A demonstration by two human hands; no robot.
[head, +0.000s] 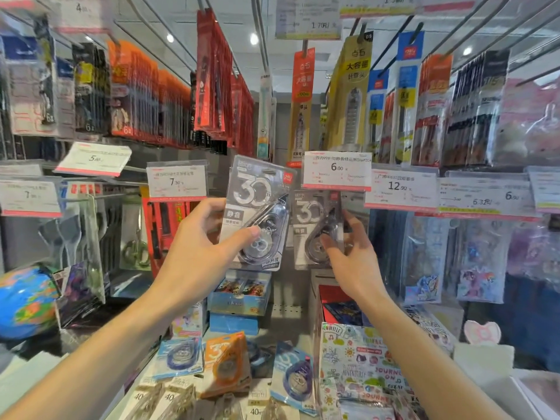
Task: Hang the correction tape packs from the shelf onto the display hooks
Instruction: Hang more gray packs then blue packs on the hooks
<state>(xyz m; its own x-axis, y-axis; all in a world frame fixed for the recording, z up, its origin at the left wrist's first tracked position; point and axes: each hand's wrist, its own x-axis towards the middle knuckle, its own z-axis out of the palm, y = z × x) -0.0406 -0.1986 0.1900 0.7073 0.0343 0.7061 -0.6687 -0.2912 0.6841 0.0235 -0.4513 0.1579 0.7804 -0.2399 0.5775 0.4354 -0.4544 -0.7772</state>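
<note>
Hung all around: a dense wall of carded stationery packs on wire pegs, glossy, flat, edge to edge, little free room between the rows. Across the middle, a band of white price tags in clear sleeves, red-edged, tilted forward.

Low in the frame, a shelf crowded with loose goods: a blue globe at the far left, a cartoon-printed notebook to the right, and more correction tape packs between them, one orange, two blue, lying flat or leaning.

Raised at centre, in the left hand: a grey correction tape pack, long axis near upright but tipped, top corner leaning right, printed face toward the camera, large "30" above a clear teardrop blister. Left grip clenched on it, thumb across the blister front, fingers curled behind the left edge.

Just beside it to the right, a second grey pack, same shape, upright under the 6.00 tag, top hidden behind that tag. Right hand at its lower right, thumb on the blister front, fingers at its right edge, grasping it. Narrow gap between the two packs; open room only below them.
</note>
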